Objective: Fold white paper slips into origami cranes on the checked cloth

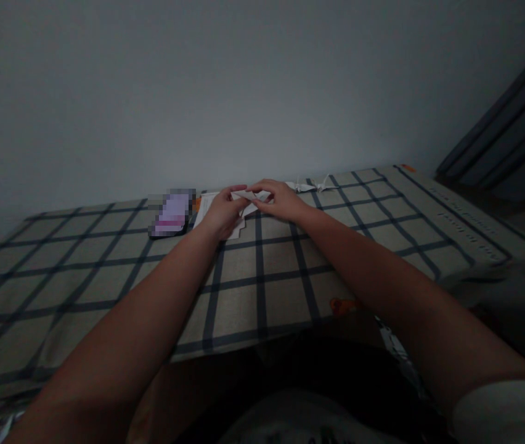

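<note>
Both my hands meet over the far middle part of the table. My left hand [223, 211] pinches the left side of a small piece of folded white paper [244, 195], thumb and fingers closed on it. On its right side, my right hand [277, 198] grips the same paper between thumb and fingers. Under and beside my left hand lie sheets of white paper [204, 206], partly covered by the hand. The paper's exact folded shape is hidden by my fingers.
A phone [172, 213] with a lit, blurred screen lies left of the sheets. Right of my hands, folded paper cranes [322, 185] stand near the wall [262, 92]. A checked cloth [239, 271] covers the table; a dark curtain [512, 117] hangs at right.
</note>
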`<act>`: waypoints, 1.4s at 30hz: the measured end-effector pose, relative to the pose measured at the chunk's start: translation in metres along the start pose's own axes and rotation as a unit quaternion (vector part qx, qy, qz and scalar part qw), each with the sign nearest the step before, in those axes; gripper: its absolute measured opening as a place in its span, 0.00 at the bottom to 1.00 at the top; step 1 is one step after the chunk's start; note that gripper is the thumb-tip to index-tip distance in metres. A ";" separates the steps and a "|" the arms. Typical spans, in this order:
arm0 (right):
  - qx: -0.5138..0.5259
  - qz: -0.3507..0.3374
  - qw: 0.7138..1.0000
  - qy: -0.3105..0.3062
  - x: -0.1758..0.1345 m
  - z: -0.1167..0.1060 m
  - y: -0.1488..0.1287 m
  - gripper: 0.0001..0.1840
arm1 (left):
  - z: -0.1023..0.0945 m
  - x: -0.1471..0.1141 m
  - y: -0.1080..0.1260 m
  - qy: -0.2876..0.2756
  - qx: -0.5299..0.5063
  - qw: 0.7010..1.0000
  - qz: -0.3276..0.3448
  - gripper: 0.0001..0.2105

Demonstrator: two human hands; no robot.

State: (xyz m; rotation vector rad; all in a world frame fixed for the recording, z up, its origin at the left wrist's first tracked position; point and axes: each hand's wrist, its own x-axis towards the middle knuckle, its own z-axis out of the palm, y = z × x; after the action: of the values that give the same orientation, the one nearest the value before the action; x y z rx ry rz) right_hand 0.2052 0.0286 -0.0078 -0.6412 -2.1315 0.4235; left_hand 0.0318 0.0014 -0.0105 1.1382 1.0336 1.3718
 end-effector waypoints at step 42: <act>-0.049 -0.013 0.999 0.001 0.001 -0.005 0.002 0.10 | 0.004 -0.003 0.005 -0.020 -0.013 0.998 -0.066 0.22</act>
State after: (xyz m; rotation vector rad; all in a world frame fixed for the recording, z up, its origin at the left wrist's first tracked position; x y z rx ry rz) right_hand 0.2091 0.0314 -0.0052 -0.6684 -2.1669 0.3054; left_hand 0.0344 -0.0021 -0.0050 1.0560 1.0405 1.2490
